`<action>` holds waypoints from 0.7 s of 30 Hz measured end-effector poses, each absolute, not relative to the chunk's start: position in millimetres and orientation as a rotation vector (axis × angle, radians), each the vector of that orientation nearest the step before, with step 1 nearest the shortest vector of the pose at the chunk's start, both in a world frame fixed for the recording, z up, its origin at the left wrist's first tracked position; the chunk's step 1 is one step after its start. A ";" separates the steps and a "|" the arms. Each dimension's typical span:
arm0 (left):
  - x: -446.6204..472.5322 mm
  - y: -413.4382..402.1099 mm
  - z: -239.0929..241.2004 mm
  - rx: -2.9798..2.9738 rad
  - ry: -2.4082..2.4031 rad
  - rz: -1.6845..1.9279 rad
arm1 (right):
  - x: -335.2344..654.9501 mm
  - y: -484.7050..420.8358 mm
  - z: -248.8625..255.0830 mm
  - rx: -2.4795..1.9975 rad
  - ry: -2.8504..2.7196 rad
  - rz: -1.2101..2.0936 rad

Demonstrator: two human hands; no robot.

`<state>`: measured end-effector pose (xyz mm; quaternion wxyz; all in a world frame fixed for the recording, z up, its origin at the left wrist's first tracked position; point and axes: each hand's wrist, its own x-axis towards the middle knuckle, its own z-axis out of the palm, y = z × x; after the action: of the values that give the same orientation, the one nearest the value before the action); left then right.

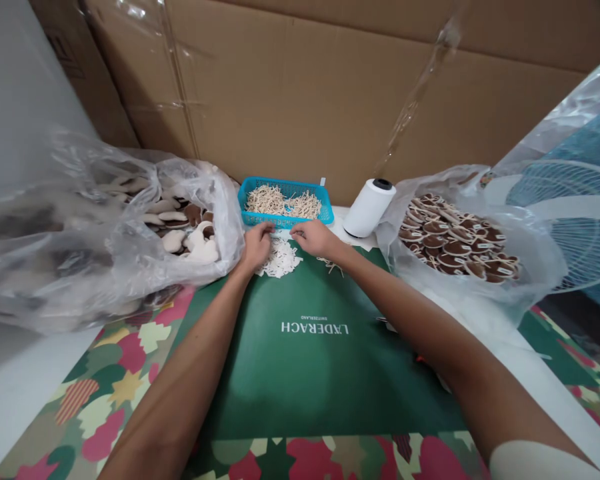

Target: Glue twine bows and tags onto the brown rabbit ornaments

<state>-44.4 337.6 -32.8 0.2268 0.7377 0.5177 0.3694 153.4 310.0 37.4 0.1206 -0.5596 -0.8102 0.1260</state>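
My left hand (pixel 258 245) is right at the white tags (pixel 281 260), heaped on the green mat (pixel 310 380), my right hand (pixel 314 237) just across from it, fingers bent on both, I can't tell whether either is pinching anything, and the blue basket (pixel 329 212) of strings (pixel 265 200) sits just beyond

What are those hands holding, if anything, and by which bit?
It can't be told. The left hand and right hand are both by the pile of white pieces, but anything pinched in either one is too small to make out.
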 end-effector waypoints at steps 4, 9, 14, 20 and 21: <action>-43.4 336.8 -31.7 2.089 1.402 0.960 | 135.6 317.4 21.4 -1.740 -2.308 0.335; -40.8 335.5 -31.7 2.171 1.323 0.874 | 128.9 316.7 14.8 -1.806 -2.242 0.319; -44.8 339.7 -32.4 2.154 1.352 0.894 | 129.8 313.8 12.9 -1.830 -2.133 0.312; -39.6 337.1 -35.0 2.224 1.351 0.857 | 129.6 315.1 6.6 -1.830 -2.017 0.378; -38.4 335.8 -35.3 2.235 1.344 0.850 | 129.7 314.0 5.5 -1.806 -2.009 0.393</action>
<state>-38.4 335.8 -35.3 0.1979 0.7988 0.4801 0.3038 129.7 314.0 5.5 0.2047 -0.6475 -0.7204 0.1410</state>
